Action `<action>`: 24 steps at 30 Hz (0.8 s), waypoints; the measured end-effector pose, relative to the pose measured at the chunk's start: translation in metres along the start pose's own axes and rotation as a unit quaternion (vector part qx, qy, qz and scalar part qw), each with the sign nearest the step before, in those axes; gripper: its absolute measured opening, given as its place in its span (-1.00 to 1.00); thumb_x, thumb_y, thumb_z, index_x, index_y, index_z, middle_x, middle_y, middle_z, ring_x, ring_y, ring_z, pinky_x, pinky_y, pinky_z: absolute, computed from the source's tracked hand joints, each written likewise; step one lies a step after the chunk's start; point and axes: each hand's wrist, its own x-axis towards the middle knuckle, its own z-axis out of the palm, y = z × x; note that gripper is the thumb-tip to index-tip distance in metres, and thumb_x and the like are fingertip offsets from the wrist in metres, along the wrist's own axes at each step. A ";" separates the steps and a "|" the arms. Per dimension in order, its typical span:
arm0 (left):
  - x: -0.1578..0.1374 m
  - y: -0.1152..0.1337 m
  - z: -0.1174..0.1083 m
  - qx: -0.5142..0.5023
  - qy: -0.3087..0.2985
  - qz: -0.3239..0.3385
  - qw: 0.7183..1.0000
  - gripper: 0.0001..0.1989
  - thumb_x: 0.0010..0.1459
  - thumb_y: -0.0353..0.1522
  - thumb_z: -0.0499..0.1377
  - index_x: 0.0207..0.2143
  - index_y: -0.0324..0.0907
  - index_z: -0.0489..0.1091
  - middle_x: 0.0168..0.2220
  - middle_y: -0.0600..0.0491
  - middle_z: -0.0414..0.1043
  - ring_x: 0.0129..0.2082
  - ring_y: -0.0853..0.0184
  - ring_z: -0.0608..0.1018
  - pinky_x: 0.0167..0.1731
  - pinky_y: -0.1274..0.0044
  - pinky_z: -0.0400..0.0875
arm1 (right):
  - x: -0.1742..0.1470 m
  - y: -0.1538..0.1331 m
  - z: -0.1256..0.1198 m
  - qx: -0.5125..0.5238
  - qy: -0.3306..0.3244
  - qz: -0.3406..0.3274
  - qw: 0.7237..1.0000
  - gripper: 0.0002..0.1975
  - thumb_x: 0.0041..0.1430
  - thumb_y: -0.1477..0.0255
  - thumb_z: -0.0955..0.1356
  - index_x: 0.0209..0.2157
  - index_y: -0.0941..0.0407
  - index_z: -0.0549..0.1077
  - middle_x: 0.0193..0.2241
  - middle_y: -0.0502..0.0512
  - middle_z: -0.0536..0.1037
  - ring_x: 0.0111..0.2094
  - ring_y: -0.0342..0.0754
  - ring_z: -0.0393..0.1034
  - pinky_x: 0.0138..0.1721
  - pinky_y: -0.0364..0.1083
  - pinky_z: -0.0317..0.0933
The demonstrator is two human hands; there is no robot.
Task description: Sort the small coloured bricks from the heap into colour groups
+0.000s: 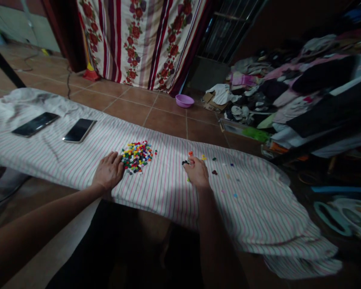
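A: Where was the right hand [197, 171]?

B: Out over the striped cloth [165, 176], right among the little colour groups! Its fingertips sat just beside the black beads [185, 163], with the orange beads [190, 153] and yellow beads [203, 157] near, on the far side.

A: And the grip?

B: Narrow! Thumb and forefinger were drawn close, but whether they held a bead I couldn't tell; too small, too dim.

A: The left hand [108, 170]?

B: Palm down, fingers loosely extended, touching the left edge of the mixed pile [138, 156]. No pinch there. 2 phones [80, 130] lay beyond it, off to the left.

A: So which step was this?

B: Setting down or tidying, I judged, in a sort by colour: 1 big pile on the left, small groups on the right. With so much in the pile, it looked early.

A: What did the next move call for?

B: A light touch, I reckoned! Those 2 fingertips needed to part gently, without nudging black toward orange. The brown beads [214, 172], right of the hand, were safely apart.
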 end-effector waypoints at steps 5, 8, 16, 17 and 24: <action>0.000 0.000 0.000 0.009 0.001 0.000 1.000 -0.51 0.31 -0.25 -0.15 0.10 -0.32 0.34 0.17 -0.23 0.34 0.24 0.06 0.31 0.20 0.23 0.22 | -0.016 -0.051 0.012 0.083 -0.048 -0.109 0.989 -0.82 0.09 0.48 0.32 -0.27 0.10 0.54 -0.35 0.07 0.49 -0.34 -0.06 0.40 -0.18 -0.07 0.28; 0.001 0.000 -0.001 0.009 -0.004 0.003 1.000 -0.51 0.31 -0.26 -0.15 0.10 -0.34 0.35 0.16 -0.26 0.34 0.25 0.05 0.30 0.20 0.23 0.22 | -0.037 -0.083 0.030 0.104 -0.138 -0.199 0.965 -0.83 0.16 0.52 0.32 -0.26 0.07 0.54 -0.32 0.04 0.48 -0.32 -0.11 0.40 -0.20 -0.13 0.26; 0.001 0.002 -0.001 0.012 0.001 0.003 1.000 -0.52 0.30 -0.27 -0.14 0.09 -0.34 0.35 0.16 -0.26 0.35 0.23 0.03 0.32 0.19 0.23 0.24 | -0.067 -0.125 0.058 -0.011 -0.246 -0.311 0.918 -0.83 0.29 0.49 0.30 -0.17 0.03 0.53 -0.21 0.06 0.44 -0.15 -0.09 0.38 -0.12 -0.14 0.26; 0.001 0.002 -0.001 0.010 0.001 0.002 1.000 -0.52 0.30 -0.27 -0.13 0.09 -0.34 0.35 0.16 -0.26 0.34 0.24 0.03 0.32 0.19 0.23 0.24 | -0.067 -0.127 0.060 -0.023 -0.247 -0.313 0.917 -0.83 0.30 0.48 0.30 -0.16 0.03 0.52 -0.21 0.06 0.43 -0.15 -0.08 0.37 -0.13 -0.14 0.26; 0.001 0.004 -0.004 0.005 -0.009 -0.007 1.000 -0.52 0.30 -0.27 -0.14 0.10 -0.34 0.35 0.17 -0.24 0.33 0.24 0.03 0.31 0.20 0.24 0.22 | -0.067 -0.132 0.065 -0.048 -0.243 -0.317 0.915 -0.82 0.32 0.47 0.28 -0.14 0.08 0.51 -0.18 0.11 0.44 -0.13 -0.05 0.37 -0.09 -0.10 0.27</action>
